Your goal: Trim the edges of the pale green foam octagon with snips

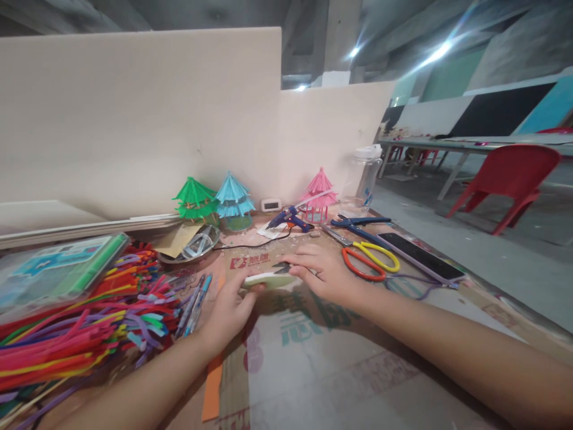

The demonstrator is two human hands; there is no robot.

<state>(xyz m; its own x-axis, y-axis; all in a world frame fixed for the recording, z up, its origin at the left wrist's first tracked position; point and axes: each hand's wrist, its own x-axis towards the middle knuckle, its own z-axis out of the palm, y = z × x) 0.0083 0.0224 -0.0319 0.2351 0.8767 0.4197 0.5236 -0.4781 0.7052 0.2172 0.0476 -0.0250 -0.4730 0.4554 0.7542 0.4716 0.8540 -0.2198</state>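
Note:
In the middle of the view, my left hand (237, 307) is closed on a flat, rounded piece (264, 279) with a pale green side and a white upper edge. My right hand (320, 272) is closed at the other end of this piece, its thumb and fingers pinching a small dark pointed thing (282, 267). I cannot make out what kind of tool or part the dark thing is. Both hands are held above a cardboard sheet (268, 364). Close to my right hand lie scissors (364, 263) with one orange and one yellow handle loop.
Fuzzy craft stems (67, 340) and a plastic case (58, 269) cover the left side, with pens (197, 304) beside them. Behind stand green (194, 197), blue (235, 203) and pink (320, 194) roofed models, a glue gun (289, 219) and a bottle (367, 176). A phone (421, 257) lies right.

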